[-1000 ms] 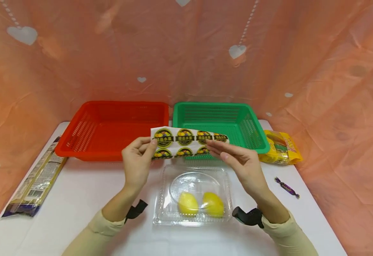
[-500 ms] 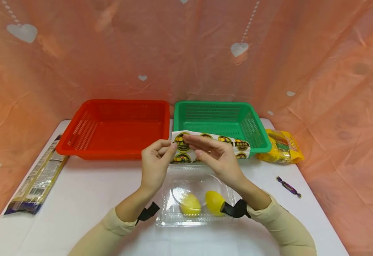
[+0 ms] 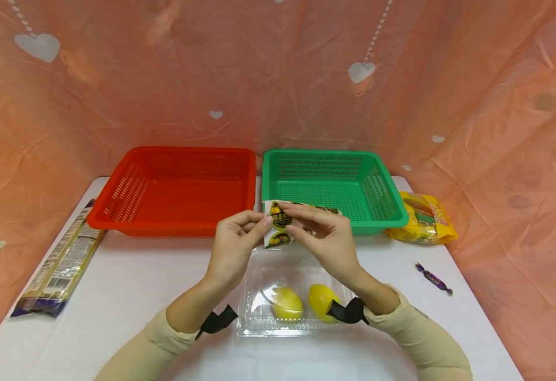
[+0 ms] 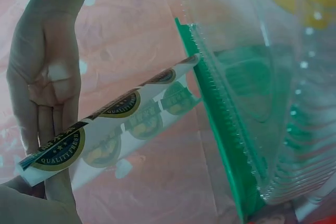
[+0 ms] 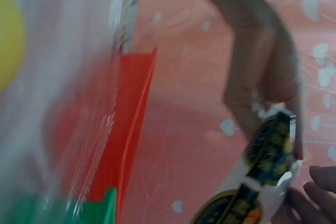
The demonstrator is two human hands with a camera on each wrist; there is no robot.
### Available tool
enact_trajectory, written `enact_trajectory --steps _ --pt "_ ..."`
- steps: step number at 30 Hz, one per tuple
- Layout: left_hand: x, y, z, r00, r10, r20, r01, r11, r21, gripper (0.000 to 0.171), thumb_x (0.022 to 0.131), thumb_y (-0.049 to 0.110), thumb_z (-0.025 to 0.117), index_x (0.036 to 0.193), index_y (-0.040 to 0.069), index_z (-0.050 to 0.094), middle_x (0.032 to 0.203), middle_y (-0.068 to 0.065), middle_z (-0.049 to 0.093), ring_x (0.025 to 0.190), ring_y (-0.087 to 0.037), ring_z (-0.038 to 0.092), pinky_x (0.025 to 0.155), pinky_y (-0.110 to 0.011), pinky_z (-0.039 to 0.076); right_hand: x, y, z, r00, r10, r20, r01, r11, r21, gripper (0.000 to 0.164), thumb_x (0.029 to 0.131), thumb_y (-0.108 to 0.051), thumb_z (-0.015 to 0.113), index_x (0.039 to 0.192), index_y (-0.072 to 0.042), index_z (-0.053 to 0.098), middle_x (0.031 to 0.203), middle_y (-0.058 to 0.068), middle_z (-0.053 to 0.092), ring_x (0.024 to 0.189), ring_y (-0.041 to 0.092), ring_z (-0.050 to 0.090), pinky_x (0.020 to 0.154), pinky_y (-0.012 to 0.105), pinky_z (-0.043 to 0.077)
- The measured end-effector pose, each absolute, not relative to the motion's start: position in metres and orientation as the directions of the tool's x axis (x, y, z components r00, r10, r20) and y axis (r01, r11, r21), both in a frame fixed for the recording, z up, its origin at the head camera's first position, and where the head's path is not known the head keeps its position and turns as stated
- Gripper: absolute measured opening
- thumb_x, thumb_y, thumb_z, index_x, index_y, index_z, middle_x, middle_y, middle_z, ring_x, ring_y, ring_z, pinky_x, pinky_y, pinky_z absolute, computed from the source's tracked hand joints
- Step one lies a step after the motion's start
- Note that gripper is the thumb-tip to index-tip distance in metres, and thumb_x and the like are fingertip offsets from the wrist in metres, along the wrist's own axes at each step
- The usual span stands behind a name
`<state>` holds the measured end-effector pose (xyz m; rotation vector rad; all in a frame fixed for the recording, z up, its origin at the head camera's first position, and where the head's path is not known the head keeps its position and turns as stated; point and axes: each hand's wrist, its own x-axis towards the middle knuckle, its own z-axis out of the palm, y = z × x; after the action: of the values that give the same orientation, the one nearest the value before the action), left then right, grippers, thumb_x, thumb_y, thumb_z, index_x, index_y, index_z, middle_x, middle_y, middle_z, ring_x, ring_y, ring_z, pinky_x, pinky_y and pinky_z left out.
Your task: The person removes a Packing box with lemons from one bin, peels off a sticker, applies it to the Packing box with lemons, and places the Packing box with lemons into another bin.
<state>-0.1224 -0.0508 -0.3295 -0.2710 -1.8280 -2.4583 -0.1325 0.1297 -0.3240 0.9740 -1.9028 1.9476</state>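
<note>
In the head view my left hand (image 3: 230, 243) pinches the left end of a white sheet of round fruit stickers (image 3: 278, 239) between thumb and fingers. My right hand (image 3: 332, 241) reaches across the sheet, its fairly straight fingertips touching a sticker close to the left thumb. Its fingers hide much of the sheet's middle. The left wrist view shows the sheet (image 4: 126, 124) bent lengthwise, "QUALITY FRESH" printed on a sticker. Below the hands lies a closed clear plastic clamshell box (image 3: 259, 332) with two yellow lemons (image 3: 287, 304) inside.
A red basket (image 3: 173, 230) and a green basket (image 3: 378, 230) stand side by side at the back. Right of them lie a yellow snack bag (image 3: 426, 217) and a purple wrapped candy (image 3: 433, 279). A long flat packet (image 3: 59, 270) lies along the left table edge.
Both hands and the sticker sheet have moved right, then held nearly there. The right hand has slid left along the sheet to its left end, and the sheet now tilts more.
</note>
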Motion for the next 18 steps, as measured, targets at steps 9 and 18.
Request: enact_trajectory --steps 9,18 --pt "-0.1145 -0.0529 -0.3269 -0.959 0.094 0.268 0.240 -0.236 0.942 0.014 0.092 -0.007 0.064 0.103 -0.016 0.061 0.086 -0.006 0.073 0.070 -0.012 0.064 0.067 -0.023 0.056 -0.1406 0.1225 -0.3313 -0.463 -0.270 0.844 -0.883 0.061 -0.465 0.037 0.074 0.018 0.076 0.109 0.009 0.072 0.117 0.023 0.068 0.113 0.030 0.065 0.089 0.034 0.055" --pt "-0.1121 -0.0550 -0.3277 -0.944 0.110 0.311 0.279 -0.240 0.930 0.017 0.089 -0.011 0.066 0.104 -0.019 0.062 0.086 0.000 0.074 0.074 -0.012 0.067 0.070 -0.024 0.057 -0.1424 0.1230 -0.3323 -0.376 -0.277 0.884 -0.925 0.058 -0.375 0.026 0.089 -0.002 0.074 0.111 0.011 0.071 0.118 0.024 0.067 0.114 0.032 0.065 0.096 0.042 0.051"
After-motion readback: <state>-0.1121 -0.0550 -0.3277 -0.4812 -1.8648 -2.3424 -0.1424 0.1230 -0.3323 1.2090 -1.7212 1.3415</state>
